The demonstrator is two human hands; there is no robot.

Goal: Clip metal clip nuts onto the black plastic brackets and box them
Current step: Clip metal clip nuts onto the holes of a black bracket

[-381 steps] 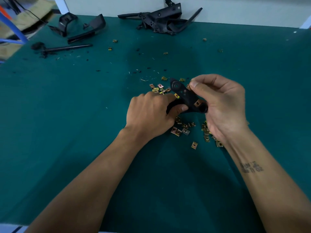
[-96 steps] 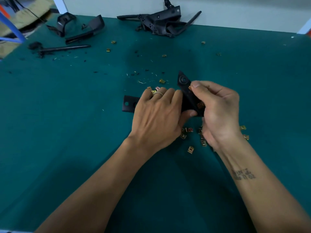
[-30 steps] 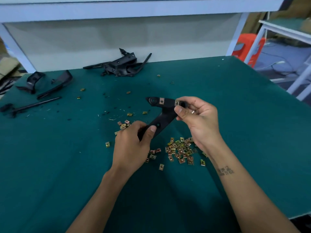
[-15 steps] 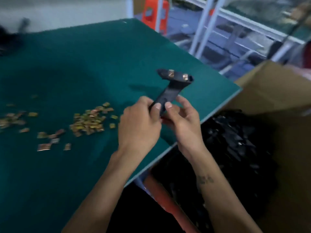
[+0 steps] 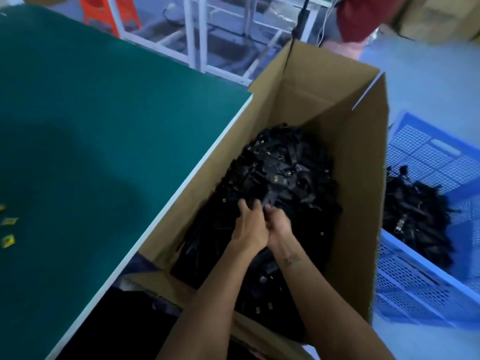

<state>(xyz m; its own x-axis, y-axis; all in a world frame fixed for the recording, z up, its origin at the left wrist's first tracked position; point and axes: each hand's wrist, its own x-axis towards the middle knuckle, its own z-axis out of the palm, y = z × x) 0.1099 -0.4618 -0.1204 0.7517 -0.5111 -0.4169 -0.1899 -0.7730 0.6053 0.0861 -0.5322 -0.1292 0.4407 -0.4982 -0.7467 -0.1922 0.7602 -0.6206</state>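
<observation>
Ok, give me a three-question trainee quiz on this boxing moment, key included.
1. True or false: both hands are down inside the cardboard box, over the pile of black brackets.
2. What stands to the right of the box?
A. a blue plastic crate holding more black parts
B. a metal bucket
C. a second cardboard box of clip nuts
3. Fill in: the few loose clip nuts in view lie on the ____ table top.

Key:
1. True. The left hand and right hand are side by side above the pile.
2. A, the blue plastic crate.
3. Green; that is the table left of the box.
</observation>
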